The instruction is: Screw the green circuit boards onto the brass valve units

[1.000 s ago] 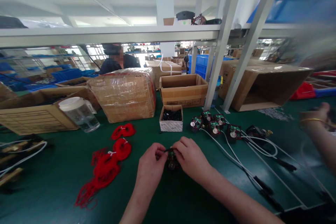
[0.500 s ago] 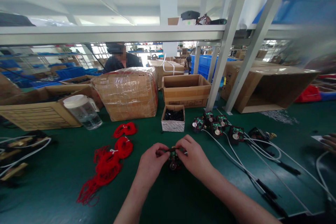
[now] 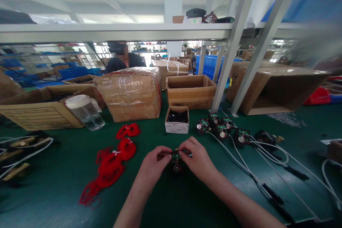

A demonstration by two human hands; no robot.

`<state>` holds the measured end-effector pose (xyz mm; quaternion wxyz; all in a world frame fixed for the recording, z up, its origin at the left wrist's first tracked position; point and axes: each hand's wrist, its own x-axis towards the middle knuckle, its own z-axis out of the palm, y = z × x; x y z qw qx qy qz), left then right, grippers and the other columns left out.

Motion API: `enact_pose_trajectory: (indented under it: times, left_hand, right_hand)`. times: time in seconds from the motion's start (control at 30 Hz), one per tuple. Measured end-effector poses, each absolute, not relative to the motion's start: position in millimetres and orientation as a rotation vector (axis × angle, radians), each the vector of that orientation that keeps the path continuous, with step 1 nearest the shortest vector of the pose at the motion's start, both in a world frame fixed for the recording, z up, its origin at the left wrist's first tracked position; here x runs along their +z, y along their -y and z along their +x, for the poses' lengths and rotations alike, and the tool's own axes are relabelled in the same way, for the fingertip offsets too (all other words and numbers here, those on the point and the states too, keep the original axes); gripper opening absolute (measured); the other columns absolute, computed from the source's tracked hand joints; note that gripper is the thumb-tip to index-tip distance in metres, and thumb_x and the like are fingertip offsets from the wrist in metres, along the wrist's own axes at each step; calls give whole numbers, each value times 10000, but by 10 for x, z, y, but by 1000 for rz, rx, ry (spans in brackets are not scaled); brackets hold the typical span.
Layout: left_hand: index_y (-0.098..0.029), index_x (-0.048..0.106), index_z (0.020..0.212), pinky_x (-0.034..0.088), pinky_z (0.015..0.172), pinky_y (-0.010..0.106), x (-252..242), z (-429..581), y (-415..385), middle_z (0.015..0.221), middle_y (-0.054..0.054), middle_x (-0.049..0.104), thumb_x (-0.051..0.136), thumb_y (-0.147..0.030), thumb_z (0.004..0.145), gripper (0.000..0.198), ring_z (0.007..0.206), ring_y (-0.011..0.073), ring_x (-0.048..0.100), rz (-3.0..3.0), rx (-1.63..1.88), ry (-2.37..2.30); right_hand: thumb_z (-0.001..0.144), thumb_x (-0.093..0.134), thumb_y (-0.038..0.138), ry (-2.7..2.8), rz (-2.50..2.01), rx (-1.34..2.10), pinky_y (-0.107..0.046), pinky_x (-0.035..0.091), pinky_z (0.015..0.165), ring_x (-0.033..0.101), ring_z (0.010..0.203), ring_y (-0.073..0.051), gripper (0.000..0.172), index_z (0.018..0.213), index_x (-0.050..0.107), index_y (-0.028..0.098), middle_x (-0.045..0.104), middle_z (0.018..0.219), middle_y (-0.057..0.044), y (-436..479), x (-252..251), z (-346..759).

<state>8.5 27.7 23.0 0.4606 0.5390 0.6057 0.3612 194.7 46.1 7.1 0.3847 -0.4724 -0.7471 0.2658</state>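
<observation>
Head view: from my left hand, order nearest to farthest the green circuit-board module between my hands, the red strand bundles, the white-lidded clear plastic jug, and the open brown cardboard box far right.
From your left hand:
1. Green circuit-board module, between both hands.
2. Red strand bundles, to its left.
3. Clear plastic jug, back left.
4. Brown cardboard box, back right.

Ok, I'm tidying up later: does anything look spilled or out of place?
Small grey pieces lie strewn on the table by the large open carton. Odd, since the black parts sit in a small box; whether spilled, I can't tell.
</observation>
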Motion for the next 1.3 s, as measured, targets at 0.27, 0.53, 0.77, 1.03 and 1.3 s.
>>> enact_pose_trajectory:
  times: [0.27, 0.53, 0.77, 1.03, 1.3]
  left_hand:
    - [-193, 704, 875, 471, 743, 310, 254, 155, -276, 838, 33, 729, 624, -437, 748, 286, 820, 220, 660, 1407, 865, -1618]
    - [-206, 697, 830, 455, 697, 297, 240, 201, -258, 783, 18, 719, 623, -414, 754, 234, 753, 206, 647, 1414, 904, -1681]
    - [-218, 694, 845, 474, 751, 323, 160, 188, -239, 873, 32, 709, 607, -425, 785, 233, 829, 222, 650, 1450, 929, -1684]
    - [-221, 687, 861, 492, 774, 312, 136, 191, -206, 855, 11, 728, 599, -436, 813, 237, 824, 209, 672, 1404, 947, -1600]
    - [-214, 705, 868, 498, 775, 320, 189, 196, -163, 877, 19, 735, 624, -446, 790, 258, 828, 216, 674, 1377, 977, -1599]
  right_hand:
    - [825, 636, 19, 1902, -1205, 670, -266, 474, 716, 588, 799, -143, 200, 847, 657, 216, 556, 925, 3, -445, 104, 1928]
    - [899, 556, 110, 1792, -1203, 774, -287, 470, 722, 590, 806, -162, 156, 887, 670, 216, 596, 882, -1, -510, -3, 2027]
    - [829, 649, 123, 1757, -1230, 851, -272, 496, 707, 604, 771, -147, 104, 884, 670, 208, 576, 904, -2, -453, 21, 1942]
    - [823, 631, 97, 1721, -1242, 881, -271, 481, 678, 593, 727, -148, 127, 839, 688, 209, 577, 831, 10, -522, -69, 1950]
    - [833, 619, 137, 1700, -1204, 945, -279, 484, 680, 596, 746, -160, 112, 871, 697, 209, 594, 846, -1, -519, -103, 1970]
